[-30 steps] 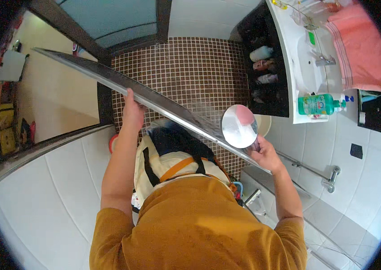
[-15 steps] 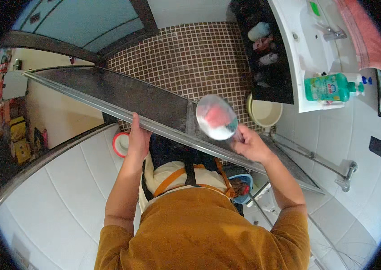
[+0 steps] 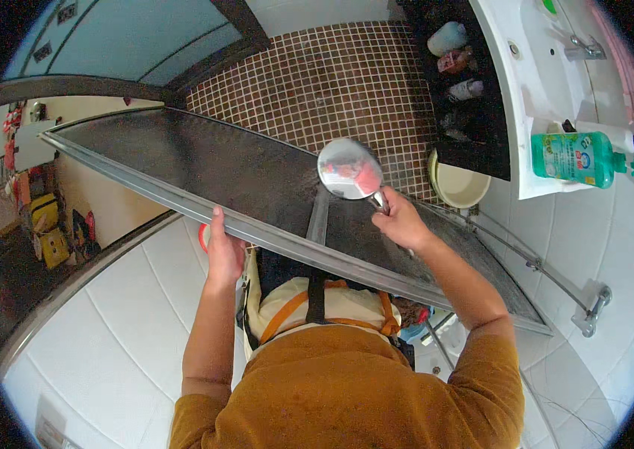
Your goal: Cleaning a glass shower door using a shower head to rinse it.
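A long screen panel (image 3: 204, 165) with dark mesh and a silvery metal frame stands tilted across the space before me. My left hand (image 3: 225, 251) grips its near frame edge, thumb on top and the other fingers hidden below or behind the frame. My right hand (image 3: 400, 218) is closed round the short handle of a shiny, round metal water ladle (image 3: 348, 168). The ladle hangs over the panel, near the frame's cross bar (image 3: 318, 215), and its bowl shows pinkish reflections. Whether water is in it I cannot tell.
Brown mosaic tiles (image 3: 324, 82) cover the floor beyond the panel. At right are a cream basin (image 3: 460, 183), a dark shelf of bottles (image 3: 459, 93), a white sink (image 3: 537, 67) and a green pump bottle (image 3: 573, 159). A wall tap (image 3: 593, 310) sits lower right.
My right hand has raised the ladle a little away from me, and its bowl has turned. My left hand keeps its grip on the frame. The view has shifted slightly.
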`<state>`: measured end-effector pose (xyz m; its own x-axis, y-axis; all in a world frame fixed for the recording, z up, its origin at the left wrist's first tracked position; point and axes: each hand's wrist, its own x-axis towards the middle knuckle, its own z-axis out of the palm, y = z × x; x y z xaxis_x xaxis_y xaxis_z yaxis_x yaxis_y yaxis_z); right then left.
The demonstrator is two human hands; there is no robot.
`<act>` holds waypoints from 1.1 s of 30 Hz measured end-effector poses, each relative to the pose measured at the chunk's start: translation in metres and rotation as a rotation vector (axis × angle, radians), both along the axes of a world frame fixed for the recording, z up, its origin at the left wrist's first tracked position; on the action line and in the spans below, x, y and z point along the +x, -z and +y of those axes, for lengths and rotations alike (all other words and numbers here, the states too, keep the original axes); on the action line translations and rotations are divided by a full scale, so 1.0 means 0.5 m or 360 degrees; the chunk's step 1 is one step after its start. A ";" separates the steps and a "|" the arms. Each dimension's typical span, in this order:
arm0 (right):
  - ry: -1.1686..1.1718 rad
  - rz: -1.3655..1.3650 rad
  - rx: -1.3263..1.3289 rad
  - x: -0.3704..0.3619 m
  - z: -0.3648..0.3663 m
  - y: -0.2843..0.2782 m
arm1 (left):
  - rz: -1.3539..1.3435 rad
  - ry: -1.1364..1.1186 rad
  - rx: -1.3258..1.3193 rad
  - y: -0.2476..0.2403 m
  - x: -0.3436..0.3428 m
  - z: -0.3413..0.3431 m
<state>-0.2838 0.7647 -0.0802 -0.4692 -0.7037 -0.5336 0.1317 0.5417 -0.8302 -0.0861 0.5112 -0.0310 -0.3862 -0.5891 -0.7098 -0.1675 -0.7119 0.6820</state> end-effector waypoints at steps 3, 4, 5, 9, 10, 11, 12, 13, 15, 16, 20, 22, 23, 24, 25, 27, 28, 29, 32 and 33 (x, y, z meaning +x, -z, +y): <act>0.0232 -0.0453 0.0100 -0.011 -0.010 -0.015 | -0.0093 0.0076 0.0046 -0.010 -0.005 -0.007; 0.0071 -0.0534 0.0149 -0.018 -0.009 -0.021 | -0.0102 0.0073 0.0051 0.000 0.002 -0.009; -0.0090 -0.0615 0.0198 -0.025 -0.009 -0.026 | -0.0095 0.0072 0.0018 0.017 0.015 -0.013; -0.0112 -0.0630 0.0199 -0.049 -0.002 -0.035 | -0.0123 0.0046 -0.0052 0.022 0.012 -0.013; -0.0119 -0.0671 0.0185 -0.052 0.008 -0.026 | -0.0132 0.0045 -0.0046 0.027 0.014 -0.013; -0.0126 -0.0712 0.0169 -0.055 0.017 -0.020 | -0.0193 -0.0015 -0.0056 0.034 0.017 -0.013; -0.0125 -0.0725 0.0175 -0.054 0.025 -0.020 | -0.0258 -0.0072 -0.0066 0.040 0.021 -0.013; -0.0204 -0.0757 0.0092 -0.053 0.033 -0.024 | -0.0271 -0.0071 -0.0060 0.043 0.027 -0.015; -0.0277 -0.0796 0.0011 -0.055 0.035 -0.029 | -0.0381 0.0085 -0.0230 0.045 0.040 -0.021; -0.0191 -0.0778 0.0133 -0.057 0.036 -0.027 | -0.0390 0.0092 -0.0218 0.036 0.026 -0.015; 0.0058 -0.0576 0.0430 -0.058 0.044 -0.009 | -0.0456 0.0135 -0.0700 0.017 0.000 -0.003; 0.0118 -0.0728 0.0329 -0.046 0.067 0.002 | -0.0523 0.0158 -0.0714 0.018 0.002 -0.006; -0.0035 -0.0827 0.0214 -0.039 0.077 -0.001 | -0.0503 0.0146 -0.0684 0.015 -0.002 -0.006; -0.0186 -0.0922 0.0097 -0.031 0.086 0.002 | -0.0482 0.0134 -0.0653 0.016 -0.005 -0.006; -0.0286 -0.0931 0.0145 -0.022 0.092 0.009 | -0.0491 0.0145 -0.0645 0.020 -0.002 -0.006; -0.0212 -0.0875 0.0108 -0.017 0.095 0.020 | -0.0412 0.0010 -0.0564 0.028 0.007 -0.007; -0.0148 -0.0805 0.0065 -0.016 0.096 0.024 | -0.0423 0.0019 -0.0558 0.029 0.008 -0.007; -0.0141 -0.0816 0.0070 -0.019 0.096 0.028 | -0.0403 -0.0005 -0.0574 0.028 0.008 -0.008; 0.0220 -0.0809 0.0329 -0.036 0.093 0.044 | -0.0368 0.0039 -0.0715 0.037 0.005 -0.005; 0.0194 -0.0808 0.0325 -0.040 0.092 0.044 | -0.0355 0.0105 -0.0847 0.036 0.004 -0.004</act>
<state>-0.3040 0.8107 -0.1021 -0.1891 -0.5189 -0.8336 0.5593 0.6408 -0.5258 -0.0839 0.5090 -0.0489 -0.3093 -0.8669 -0.3909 -0.3807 -0.2638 0.8863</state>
